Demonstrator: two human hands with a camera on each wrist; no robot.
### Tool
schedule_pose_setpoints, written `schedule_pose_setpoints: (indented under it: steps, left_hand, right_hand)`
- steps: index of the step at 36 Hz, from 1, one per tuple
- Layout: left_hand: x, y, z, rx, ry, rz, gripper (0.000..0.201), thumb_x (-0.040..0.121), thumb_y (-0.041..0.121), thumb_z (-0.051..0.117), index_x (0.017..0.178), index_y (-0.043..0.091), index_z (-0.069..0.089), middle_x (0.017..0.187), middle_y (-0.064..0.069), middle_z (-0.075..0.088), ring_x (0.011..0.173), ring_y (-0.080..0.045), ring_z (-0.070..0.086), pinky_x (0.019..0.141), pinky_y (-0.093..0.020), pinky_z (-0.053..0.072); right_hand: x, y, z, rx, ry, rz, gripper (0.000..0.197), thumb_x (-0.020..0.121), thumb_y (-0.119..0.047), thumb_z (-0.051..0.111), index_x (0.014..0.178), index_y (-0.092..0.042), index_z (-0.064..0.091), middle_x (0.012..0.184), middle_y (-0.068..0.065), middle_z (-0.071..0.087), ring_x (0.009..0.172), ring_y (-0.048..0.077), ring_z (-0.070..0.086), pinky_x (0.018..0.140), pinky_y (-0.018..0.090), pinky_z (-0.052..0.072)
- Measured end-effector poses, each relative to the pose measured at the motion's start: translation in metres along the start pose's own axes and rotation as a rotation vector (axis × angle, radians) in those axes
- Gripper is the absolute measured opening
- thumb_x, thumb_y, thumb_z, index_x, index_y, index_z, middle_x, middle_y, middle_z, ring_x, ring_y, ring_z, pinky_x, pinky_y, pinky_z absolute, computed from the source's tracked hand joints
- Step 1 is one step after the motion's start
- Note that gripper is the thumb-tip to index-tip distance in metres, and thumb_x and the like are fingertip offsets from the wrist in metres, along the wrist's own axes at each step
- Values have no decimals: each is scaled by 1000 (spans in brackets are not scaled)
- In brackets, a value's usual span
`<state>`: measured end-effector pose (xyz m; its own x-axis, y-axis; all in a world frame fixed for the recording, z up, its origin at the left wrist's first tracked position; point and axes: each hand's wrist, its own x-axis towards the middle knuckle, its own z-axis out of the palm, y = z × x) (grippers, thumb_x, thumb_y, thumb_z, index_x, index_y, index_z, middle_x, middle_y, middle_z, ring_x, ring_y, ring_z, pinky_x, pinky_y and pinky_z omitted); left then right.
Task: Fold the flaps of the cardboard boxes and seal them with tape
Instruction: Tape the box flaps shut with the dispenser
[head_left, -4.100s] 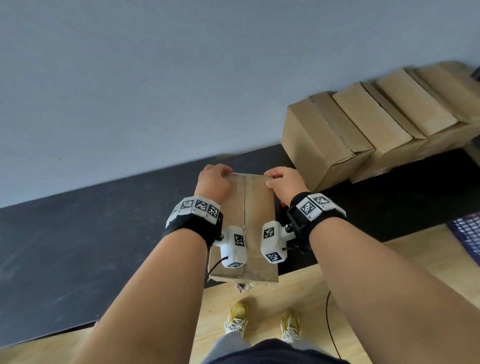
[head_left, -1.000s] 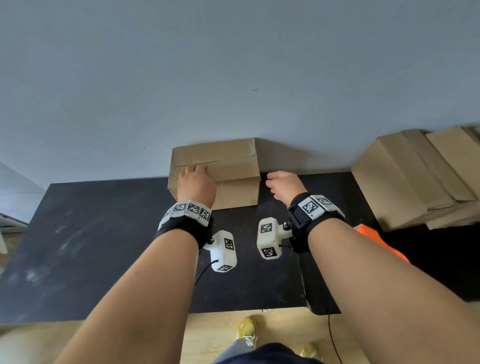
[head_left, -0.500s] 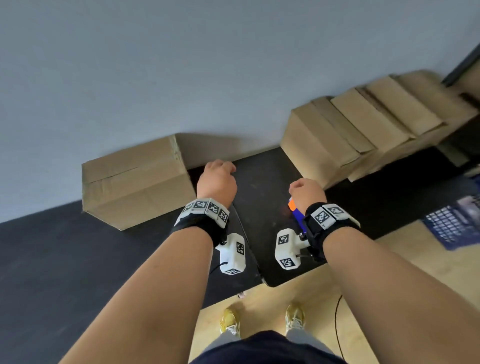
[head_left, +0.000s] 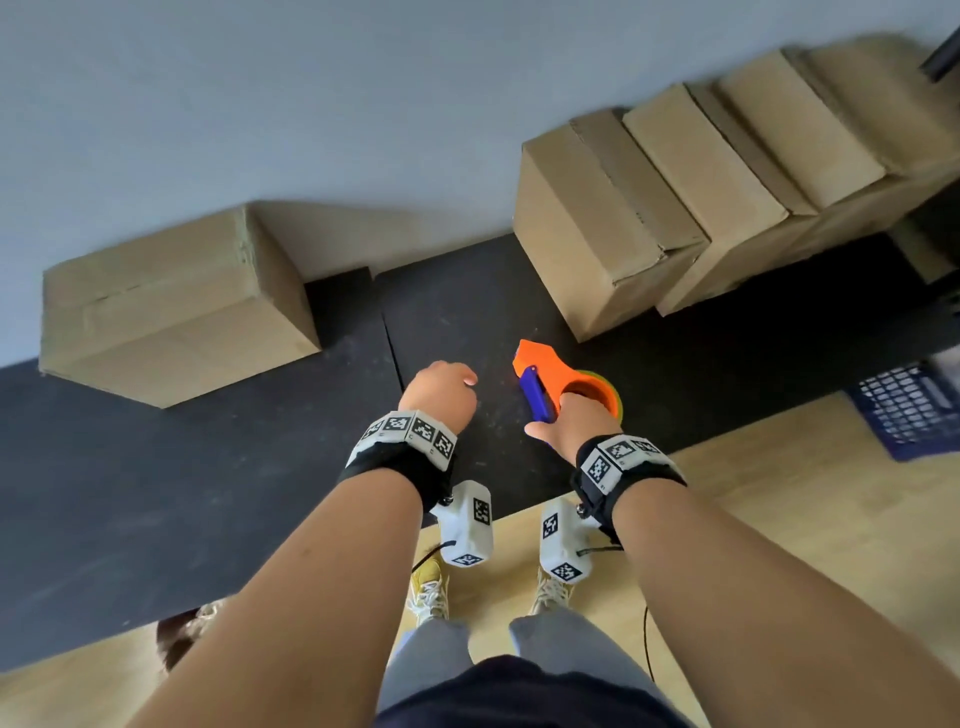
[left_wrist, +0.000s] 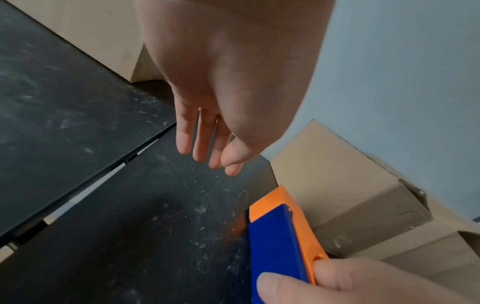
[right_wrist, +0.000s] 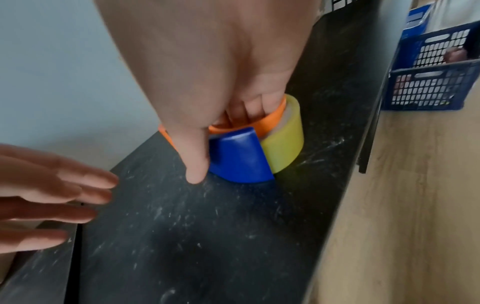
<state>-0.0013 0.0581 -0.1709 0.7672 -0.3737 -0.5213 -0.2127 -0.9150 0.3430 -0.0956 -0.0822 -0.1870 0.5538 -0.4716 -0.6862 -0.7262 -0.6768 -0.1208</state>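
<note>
Your right hand (head_left: 569, 426) grips the tape dispenser (head_left: 550, 382) on the black table (head_left: 208, 493), fingers through its orange core. Your left hand (head_left: 439, 392) hangs relaxed, empty. The closed cardboard box (head_left: 171, 306) waits far left: lift the dispenser cleanly, serrated edge away from your fingers.

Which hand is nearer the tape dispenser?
Right. The right hand grips the tape dispenser, fingers inside its ring; the left hand hovers open beside it, apart.

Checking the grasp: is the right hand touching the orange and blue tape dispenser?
Touching. The right wrist view shows the right hand with fingers inside the orange and blue tape dispenser ring, thumb against its blue part.
</note>
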Motion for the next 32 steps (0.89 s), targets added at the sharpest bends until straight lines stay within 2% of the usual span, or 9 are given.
schedule_pose_setpoints:
  steps: [8, 12, 15, 19, 22, 24, 26, 30, 32]
  left_hand:
    - [-5, 5, 6, -58, -52, -125, 47, 95, 7, 33, 134, 20, 55, 139, -7, 52, 122, -28, 52, 103, -37, 42]
    - [-10, 7, 5, -195, -17, -167, 44, 94, 3, 36, 126, 19, 62, 134, -5, 57, 119, -27, 55, 102, -37, 43]
    - [-12, 11, 1, -332, -9, -200, 40, 93, 1, 40, 119, 14, 66, 130, -5, 60, 117, -25, 56, 101, -35, 44]
    - [-16, 19, -4, -584, 49, -270, 26, 91, 10, 52, 112, 7, 67, 116, -14, 66, 102, -29, 64, 88, -33, 50]
    - [-19, 24, -13, -684, -16, -290, 23, 89, 6, 55, 112, 8, 62, 108, -8, 67, 95, -26, 63, 78, -28, 47]
    - [-23, 31, -21, -915, -10, -335, 16, 97, 15, 49, 101, 6, 62, 94, -7, 66, 81, -23, 62, 71, -29, 47]
    - [-21, 30, -21, -1082, -17, -391, 39, 102, 32, 38, 93, 5, 65, 90, -8, 68, 78, -22, 62, 73, -30, 48]
    - [-17, 33, -30, -1232, -23, -386, 56, 101, 44, 34, 88, 2, 68, 87, -14, 73, 88, -30, 67, 86, -38, 52]
    - [-13, 33, -36, -1250, -4, -369, 54, 100, 44, 37, 86, 1, 67, 86, -16, 72, 88, -32, 67, 88, -40, 51]
  right_hand:
    - [8, 13, -7, 82, 41, -89, 23, 92, -35, 63, 85, -15, 53, 82, 3, 59, 79, 24, 58, 72, 32, 45]
    - [6, 18, -24, 241, 52, -147, 29, 92, -33, 54, 69, -16, 46, 67, 3, 51, 73, 28, 54, 63, 29, 39]
    - [2, 15, -45, 436, -14, -142, 22, 85, -27, 54, 70, -13, 47, 73, 9, 52, 71, 28, 48, 59, 31, 34]
    - [-3, 14, -67, 680, -155, -172, 34, 55, -38, 62, 73, -8, 60, 92, 22, 68, 77, 29, 56, 72, 41, 46]
    - [-6, 19, -76, 721, -258, -196, 38, 63, -39, 67, 84, -8, 65, 87, 14, 70, 77, 28, 63, 74, 36, 49]
    - [-5, 20, -81, 718, -288, -209, 61, 51, -51, 73, 95, -9, 68, 95, 11, 74, 89, 30, 68, 88, 41, 53]
    - [-4, 22, -85, 715, -295, -250, 74, 44, -58, 80, 99, -9, 69, 95, 11, 75, 88, 29, 69, 91, 44, 53]
    - [-16, 22, -95, 721, -345, -277, 51, 70, -54, 81, 86, -7, 70, 70, 7, 71, 64, 21, 62, 69, 32, 48]
    - [-17, 22, -97, 699, -343, -282, 52, 69, -57, 79, 83, -8, 69, 66, 5, 69, 63, 20, 61, 69, 32, 46]
